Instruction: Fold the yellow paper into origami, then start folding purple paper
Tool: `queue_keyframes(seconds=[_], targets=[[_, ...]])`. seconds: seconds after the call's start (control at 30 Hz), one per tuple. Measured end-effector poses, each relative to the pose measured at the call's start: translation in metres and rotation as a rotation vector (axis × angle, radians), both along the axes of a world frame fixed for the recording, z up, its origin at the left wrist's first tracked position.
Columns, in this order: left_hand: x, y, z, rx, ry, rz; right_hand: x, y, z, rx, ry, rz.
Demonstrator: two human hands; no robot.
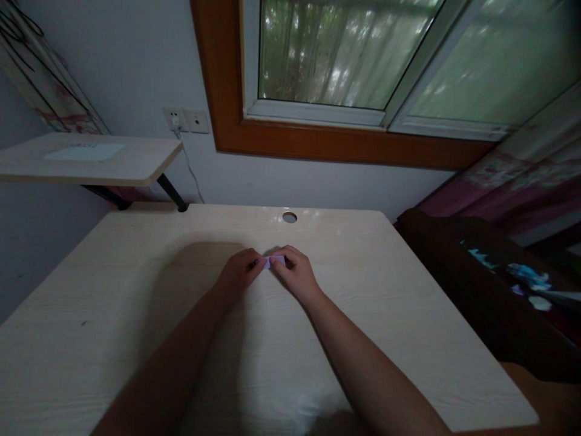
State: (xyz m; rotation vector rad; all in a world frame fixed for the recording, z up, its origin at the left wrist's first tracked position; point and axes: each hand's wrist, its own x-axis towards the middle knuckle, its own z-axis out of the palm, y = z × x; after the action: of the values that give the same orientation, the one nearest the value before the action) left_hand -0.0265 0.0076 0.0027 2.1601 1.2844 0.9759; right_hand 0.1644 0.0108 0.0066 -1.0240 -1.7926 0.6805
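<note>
Both my hands meet near the middle of a pale wooden desk (136, 315). My left hand (240, 271) and my right hand (296, 274) are curled, their fingertips pinching a small pale lilac piece of paper (273, 261) that lies on the desk between them. Most of the paper is hidden under my fingers. Both forearms reach in from the bottom edge of the picture.
A round cable hole (289, 217) sits at the desk's far edge. A raised side shelf (91, 158) stands at the left with a wall socket (186, 120) and cable behind. A window (345, 60) is above. Dark furniture (490, 290) flanks the right.
</note>
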Motion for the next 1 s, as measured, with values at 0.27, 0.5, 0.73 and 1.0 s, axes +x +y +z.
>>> queue_keyframes(seconds=[0.27, 0.5, 0.73, 1.0], targets=[[0.001, 0.001, -0.002, 0.025, -0.015, 0.011, -0.002, -0.001, 0.000, 0.031, -0.072, -0.005], [0.001, 0.001, -0.003, 0.058, -0.012, 0.016, -0.003, -0.003, -0.006, 0.069, -0.120, -0.042], [0.002, -0.002, 0.000, 0.047, -0.031, 0.046, -0.003, -0.004, -0.003, 0.038, -0.112, -0.053], [-0.002, -0.004, 0.010, -0.028, -0.138, 0.146, 0.004, 0.000, -0.001, -0.112, 0.148, -0.271]])
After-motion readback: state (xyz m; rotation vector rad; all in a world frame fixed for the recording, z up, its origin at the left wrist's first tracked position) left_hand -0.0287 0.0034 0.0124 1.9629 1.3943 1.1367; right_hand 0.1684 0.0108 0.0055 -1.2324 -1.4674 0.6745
